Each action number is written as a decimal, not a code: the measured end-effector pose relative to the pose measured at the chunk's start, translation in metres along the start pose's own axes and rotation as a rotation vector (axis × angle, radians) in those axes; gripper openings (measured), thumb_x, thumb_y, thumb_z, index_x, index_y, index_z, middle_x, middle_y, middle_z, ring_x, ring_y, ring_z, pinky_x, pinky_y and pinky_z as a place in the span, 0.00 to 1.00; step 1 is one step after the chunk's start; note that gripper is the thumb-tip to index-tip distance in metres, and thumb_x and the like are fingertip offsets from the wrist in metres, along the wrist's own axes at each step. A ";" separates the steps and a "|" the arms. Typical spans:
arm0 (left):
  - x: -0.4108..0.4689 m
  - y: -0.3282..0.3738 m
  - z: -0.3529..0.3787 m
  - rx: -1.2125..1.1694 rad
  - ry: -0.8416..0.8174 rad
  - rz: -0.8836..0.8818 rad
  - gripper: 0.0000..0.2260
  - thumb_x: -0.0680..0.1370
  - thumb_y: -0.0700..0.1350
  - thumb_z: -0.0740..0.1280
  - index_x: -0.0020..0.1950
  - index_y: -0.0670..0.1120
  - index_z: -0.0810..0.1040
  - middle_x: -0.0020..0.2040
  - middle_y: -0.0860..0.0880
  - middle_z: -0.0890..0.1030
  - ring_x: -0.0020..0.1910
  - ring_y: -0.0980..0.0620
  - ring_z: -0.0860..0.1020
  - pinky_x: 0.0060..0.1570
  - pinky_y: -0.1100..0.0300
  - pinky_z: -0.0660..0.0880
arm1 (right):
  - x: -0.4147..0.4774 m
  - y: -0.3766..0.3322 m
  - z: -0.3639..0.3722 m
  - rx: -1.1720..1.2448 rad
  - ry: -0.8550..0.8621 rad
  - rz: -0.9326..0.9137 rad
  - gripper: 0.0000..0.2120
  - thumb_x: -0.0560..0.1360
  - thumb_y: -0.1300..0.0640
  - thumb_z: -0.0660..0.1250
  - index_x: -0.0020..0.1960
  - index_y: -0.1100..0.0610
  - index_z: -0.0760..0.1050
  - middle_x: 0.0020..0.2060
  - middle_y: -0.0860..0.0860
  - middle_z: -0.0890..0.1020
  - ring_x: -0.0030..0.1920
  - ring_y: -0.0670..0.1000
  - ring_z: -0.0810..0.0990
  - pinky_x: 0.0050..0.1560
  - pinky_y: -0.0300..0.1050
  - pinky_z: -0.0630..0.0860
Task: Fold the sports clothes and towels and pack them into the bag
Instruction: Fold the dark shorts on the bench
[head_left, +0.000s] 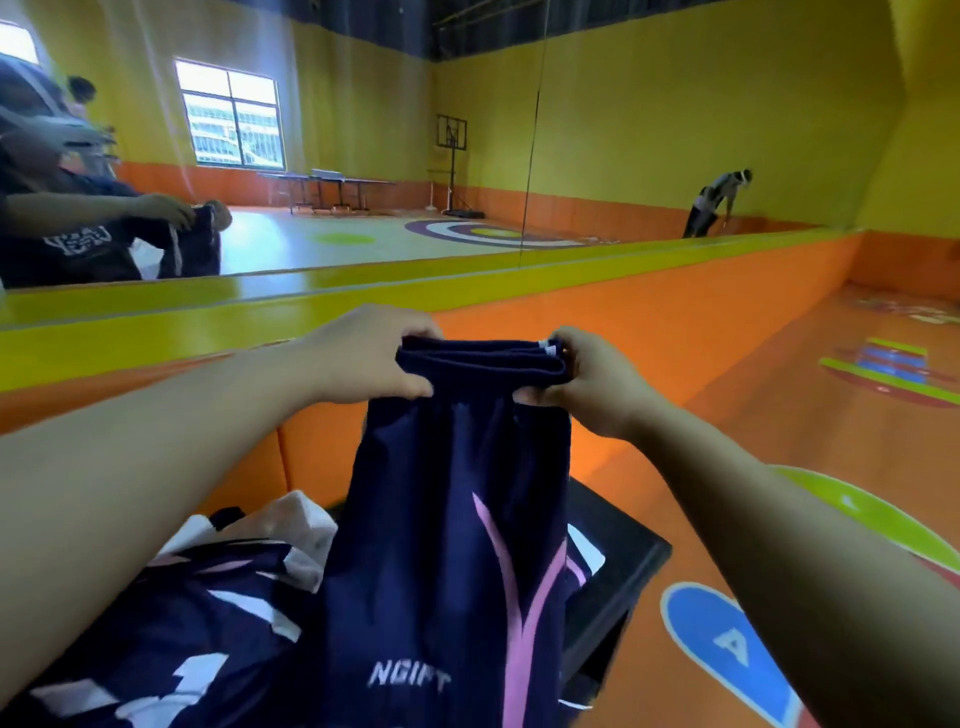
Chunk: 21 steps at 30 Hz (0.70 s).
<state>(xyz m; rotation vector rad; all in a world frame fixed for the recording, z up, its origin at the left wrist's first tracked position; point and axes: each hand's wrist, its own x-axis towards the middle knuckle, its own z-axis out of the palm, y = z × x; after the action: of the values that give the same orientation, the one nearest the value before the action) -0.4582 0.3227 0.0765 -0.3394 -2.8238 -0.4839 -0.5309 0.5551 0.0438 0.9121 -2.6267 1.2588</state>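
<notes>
The orange floor (727, 426) carries painted marks: a blue shape (727, 649) with a white letter "A", and a green shape at the right edge whose lettering is too small to read. A wall mirror (363, 130) runs along the far side; at its left edge it reflects the person holding the garment, with white print on the dark shirt too blurred to read.

The navy shorts (447, 545) hang in the middle, their waistband doubled over and held up level. White letters "NGIFT" show near the hem beside pink curved stripes; the bottom edge is cut off by the frame. Below and left lies a navy jersey (171, 623) with white and pink patches, partly covered by the left forearm and partly by the shorts, over a crumpled white cloth (306, 525). They lie on a dark tabletop (618, 561), mostly hidden.

The left hand (374, 358) is closed around the left end of the waistband, the right hand (587, 379) pinches the right end.
</notes>
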 end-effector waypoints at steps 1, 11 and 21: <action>0.006 0.003 0.003 -0.003 0.081 0.010 0.16 0.71 0.44 0.74 0.57 0.49 0.78 0.52 0.53 0.81 0.49 0.53 0.76 0.49 0.60 0.70 | 0.004 0.002 -0.002 -0.029 0.072 -0.015 0.16 0.68 0.59 0.76 0.47 0.58 0.71 0.42 0.50 0.80 0.41 0.50 0.78 0.40 0.45 0.71; 0.004 0.008 0.039 0.077 0.239 0.350 0.19 0.70 0.42 0.75 0.58 0.44 0.76 0.51 0.54 0.73 0.49 0.60 0.68 0.48 0.68 0.62 | -0.032 0.033 -0.011 -0.037 0.231 -0.150 0.17 0.70 0.59 0.74 0.43 0.48 0.65 0.34 0.45 0.76 0.35 0.50 0.74 0.36 0.48 0.71; -0.095 -0.014 0.178 -0.189 -0.349 0.087 0.22 0.71 0.51 0.73 0.63 0.57 0.72 0.55 0.68 0.71 0.53 0.74 0.68 0.53 0.79 0.62 | -0.137 0.110 0.071 -0.041 -0.299 0.199 0.20 0.66 0.51 0.78 0.45 0.46 0.67 0.37 0.51 0.78 0.35 0.47 0.70 0.37 0.39 0.68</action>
<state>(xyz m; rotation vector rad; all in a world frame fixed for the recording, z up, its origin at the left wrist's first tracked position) -0.4100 0.3550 -0.1168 -0.6387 -3.0845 -0.7385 -0.4673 0.6217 -0.1221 0.9150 -3.0303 1.1830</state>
